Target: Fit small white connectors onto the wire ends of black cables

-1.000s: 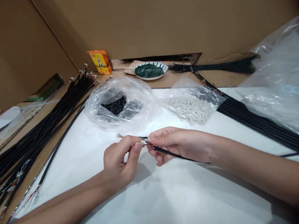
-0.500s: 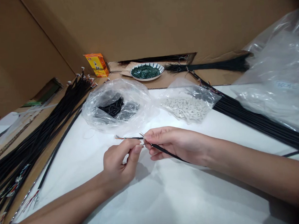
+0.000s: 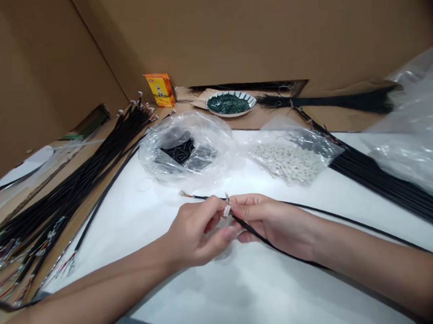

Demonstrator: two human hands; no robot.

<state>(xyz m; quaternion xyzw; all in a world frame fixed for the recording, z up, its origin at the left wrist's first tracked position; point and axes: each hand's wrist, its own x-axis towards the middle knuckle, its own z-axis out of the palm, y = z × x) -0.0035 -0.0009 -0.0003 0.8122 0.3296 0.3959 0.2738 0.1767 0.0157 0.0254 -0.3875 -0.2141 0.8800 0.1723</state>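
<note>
My right hand (image 3: 266, 217) pinches a black cable (image 3: 250, 228) near its end, and the cable runs down to the right beneath my wrist. A small white connector (image 3: 227, 210) sits at this end, just in front of the right fingertips, with short thin wires (image 3: 227, 197) sticking up behind it. On the other side is my left hand (image 3: 200, 229), thumb and forefinger apart, the forefinger tip close to the connector. Whether it touches is unclear. Behind both hands lies another black cable (image 3: 337, 215) whose bare coloured wires (image 3: 186, 194) point left.
A clear bag of black tubes (image 3: 179, 152) and a bag of white connectors (image 3: 291, 160) lie on the white sheet (image 3: 275, 285). Black cable bundles flank it, left (image 3: 92, 164) and right (image 3: 390, 185). Behind stand a plate (image 3: 251, 101) of dark green bits and an orange box (image 3: 160, 89).
My left thumb has come away from the forefinger, and the white connector now shows between the hands. The right hand keeps its pinch on the cable. The whole view has shifted, scene moving right.
</note>
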